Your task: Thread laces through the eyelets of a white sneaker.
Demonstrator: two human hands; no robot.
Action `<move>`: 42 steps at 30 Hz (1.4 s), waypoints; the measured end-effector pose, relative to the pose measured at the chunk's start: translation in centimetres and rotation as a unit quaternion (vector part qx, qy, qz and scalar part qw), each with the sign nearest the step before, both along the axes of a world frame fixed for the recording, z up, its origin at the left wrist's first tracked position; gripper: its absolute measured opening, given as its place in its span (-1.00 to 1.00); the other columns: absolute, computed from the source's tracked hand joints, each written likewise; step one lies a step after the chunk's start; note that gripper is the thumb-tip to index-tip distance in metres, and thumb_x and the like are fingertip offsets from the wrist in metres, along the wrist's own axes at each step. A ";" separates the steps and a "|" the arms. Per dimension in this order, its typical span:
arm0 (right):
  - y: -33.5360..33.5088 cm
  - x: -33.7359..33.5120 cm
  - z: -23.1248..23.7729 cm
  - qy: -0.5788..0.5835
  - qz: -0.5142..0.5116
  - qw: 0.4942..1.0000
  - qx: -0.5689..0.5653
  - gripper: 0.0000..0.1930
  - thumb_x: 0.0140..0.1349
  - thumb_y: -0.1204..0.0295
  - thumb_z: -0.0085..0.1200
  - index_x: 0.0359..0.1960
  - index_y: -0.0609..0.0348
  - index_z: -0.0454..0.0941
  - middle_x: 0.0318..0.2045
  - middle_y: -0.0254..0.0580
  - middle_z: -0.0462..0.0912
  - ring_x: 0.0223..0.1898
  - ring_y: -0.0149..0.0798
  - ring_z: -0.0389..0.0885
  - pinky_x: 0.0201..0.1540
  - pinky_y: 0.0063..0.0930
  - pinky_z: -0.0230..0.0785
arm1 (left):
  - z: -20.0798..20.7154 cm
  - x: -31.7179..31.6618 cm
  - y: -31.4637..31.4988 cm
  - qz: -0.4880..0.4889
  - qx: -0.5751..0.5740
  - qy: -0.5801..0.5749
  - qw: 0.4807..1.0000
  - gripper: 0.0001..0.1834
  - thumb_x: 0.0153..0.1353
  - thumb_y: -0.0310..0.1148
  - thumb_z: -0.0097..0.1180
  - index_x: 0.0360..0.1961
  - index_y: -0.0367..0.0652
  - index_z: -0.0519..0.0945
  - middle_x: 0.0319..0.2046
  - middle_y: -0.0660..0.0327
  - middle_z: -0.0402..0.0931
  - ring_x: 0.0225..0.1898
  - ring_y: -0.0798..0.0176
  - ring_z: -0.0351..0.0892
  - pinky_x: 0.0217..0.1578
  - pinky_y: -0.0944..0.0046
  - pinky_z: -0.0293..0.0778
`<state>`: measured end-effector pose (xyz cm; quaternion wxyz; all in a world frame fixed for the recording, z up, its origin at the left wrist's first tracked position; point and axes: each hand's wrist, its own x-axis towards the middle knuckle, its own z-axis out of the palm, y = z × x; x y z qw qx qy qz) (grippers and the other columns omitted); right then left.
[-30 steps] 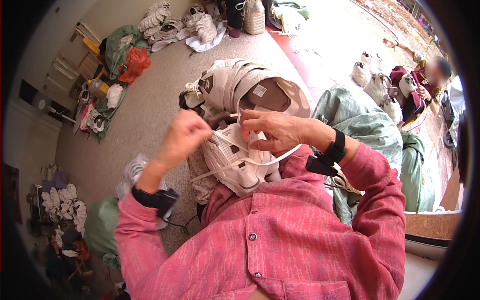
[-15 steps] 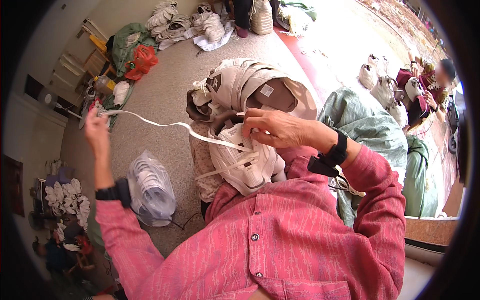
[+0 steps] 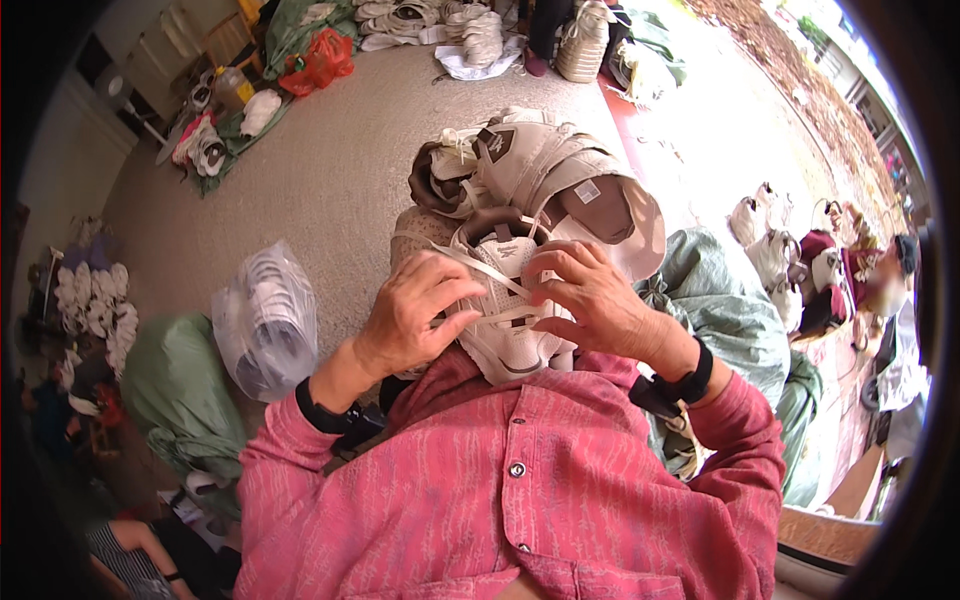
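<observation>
A white lace-up sneaker (image 3: pixel 507 262) with a brown lining rests on my lap, its toe toward me. A flat white shoelace (image 3: pixel 484 266) crosses its upper loosely. My left hand (image 3: pixel 418 312) is at the sneaker's left side, thumb and forefinger apart near the eyelets. On the right side my right hand (image 3: pixel 592 298) has its fingers bent, the fingertips at the shoelace by the eyelets. Just beyond the sneaker, a nested stack of beige shoes (image 3: pixel 545 165) with brown insoles leans to the right. Another brown-lined shoe (image 3: pixel 440 170) lies beside the stack.
Left of me is a clear plastic bag of white shoe parts (image 3: pixel 268 320), with a green sack (image 3: pixel 185 385) beside it. Green sacking (image 3: pixel 715 300) lies on the right. A co-worker (image 3: pixel 885 275) sits at the far right. More shoes (image 3: pixel 475 38) are piled at the back.
My left hand has come in from far left, where it held the shoelace stretched out, to the sneaker. The lace now lies shorter across the upper. My right hand remains on the right side.
</observation>
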<state>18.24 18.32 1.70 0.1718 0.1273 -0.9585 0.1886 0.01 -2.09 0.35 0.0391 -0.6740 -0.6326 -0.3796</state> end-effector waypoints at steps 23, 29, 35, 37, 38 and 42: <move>-1.8 1.1 -2.1 -0.108 -0.184 0.854 -0.475 -0.82 0.16 0.59 0.25 -0.19 0.20 0.58 -0.37 -0.37 0.64 -0.44 -0.49 0.53 -0.36 -0.57 0.38 | -1.7 -2.7 5.6 -0.089 -0.106 -0.135 0.981 -0.67 0.10 -0.11 0.36 -0.47 -0.14 0.56 -0.35 0.32 0.45 -0.15 0.22 0.33 0.04 0.19 0.26; 0.8 0.4 -1.2 -0.208 -0.129 0.826 -0.508 -0.89 0.25 0.50 0.24 -0.27 0.29 0.62 -0.36 -0.39 0.65 -0.41 -0.55 0.53 -0.36 -0.60 0.38 | -1.2 -2.7 5.8 -0.094 -0.127 -0.134 0.978 -0.66 0.12 -0.08 0.35 -0.45 -0.13 0.58 -0.35 0.33 0.47 -0.15 0.23 0.33 0.03 0.20 0.26; 0.3 -2.0 0.0 0.080 -0.143 0.984 -0.072 -0.87 0.14 0.37 0.28 -0.31 0.07 0.63 -0.33 -0.21 0.54 -0.27 -0.16 0.52 -0.18 -0.31 0.36 | -1.5 -3.1 5.7 -0.114 -0.132 -0.198 0.965 -0.67 0.17 -0.09 0.32 -0.46 -0.13 0.59 -0.35 0.36 0.46 -0.15 0.26 0.33 0.00 0.23 0.26; -0.5 -2.3 1.0 0.076 -0.054 0.996 0.003 -0.84 0.13 0.34 0.28 -0.34 0.09 0.59 -0.27 -0.18 0.55 -0.21 -0.11 0.49 -0.07 -0.28 0.29 | -1.5 -3.3 5.6 -0.115 -0.133 -0.231 0.957 -0.67 0.19 -0.10 0.31 -0.47 -0.14 0.59 -0.35 0.36 0.45 -0.16 0.28 0.33 -0.01 0.24 0.26; -0.8 -2.6 0.5 0.081 -0.036 0.996 0.031 -0.81 0.13 0.29 0.25 -0.33 0.09 0.58 -0.34 -0.21 0.54 -0.21 -0.16 0.50 -0.02 -0.29 0.25 | -1.2 -3.4 5.6 -0.130 -0.137 -0.282 0.941 -0.68 0.20 -0.13 0.30 -0.45 -0.16 0.57 -0.35 0.35 0.44 -0.18 0.29 0.34 -0.02 0.25 0.27; 0.1 -3.6 -1.1 0.029 -0.002 0.999 0.015 -0.84 0.13 0.33 0.23 -0.38 0.11 0.55 -0.49 -0.25 0.53 -0.30 -0.14 0.52 -0.10 -0.28 0.31 | -0.1 -2.2 4.7 -0.101 -0.118 -0.482 0.863 -0.73 0.23 -0.22 0.27 -0.37 -0.21 0.51 -0.35 0.30 0.41 -0.25 0.31 0.35 -0.08 0.30 0.28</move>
